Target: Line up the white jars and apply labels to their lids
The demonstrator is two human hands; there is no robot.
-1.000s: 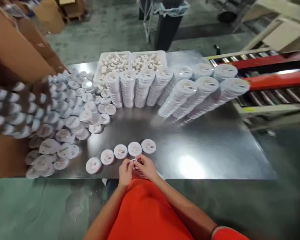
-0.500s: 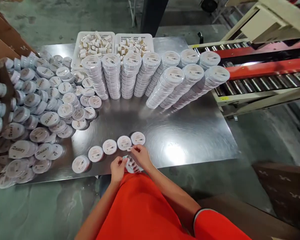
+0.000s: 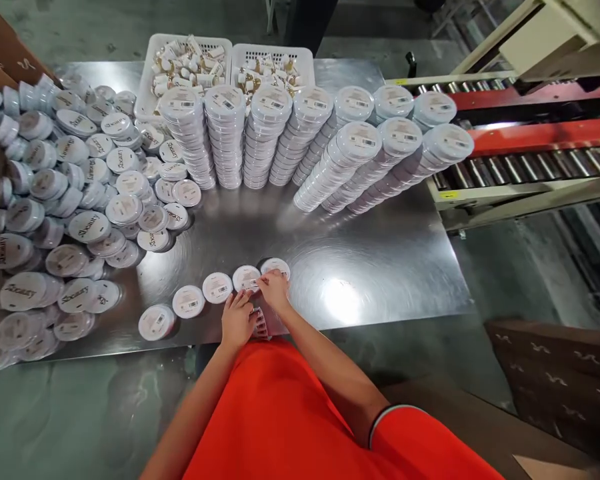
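Note:
My right hand [image 3: 275, 291] has its fingertips pinched at the lower edge of a round white jar [image 3: 245, 273], on a small white label that is mostly hidden. My left hand [image 3: 238, 321] is just below that jar, fingers reaching toward its edge, with a sheet of stickers [image 3: 261, 325] held at the thumb side. The jar is one of several in a slanting row along the front of the table, printed side up. At the right end of the row, another jar [image 3: 275, 266] is partly covered by my right hand.
Tall stacks of jars [image 3: 275, 133] stand across the back of the metal table [image 3: 300, 240]. Loose jars [image 3: 90, 227] are heaped on the left. Two white baskets [image 3: 307, 63] of small bottles sit behind the stacks. A roller conveyor [image 3: 530, 170] adjoins the table on the right.
My right hand has brought the small label up onto the jar second from the right. My left hand has moved up toward the same jar, still with the sticker sheet.

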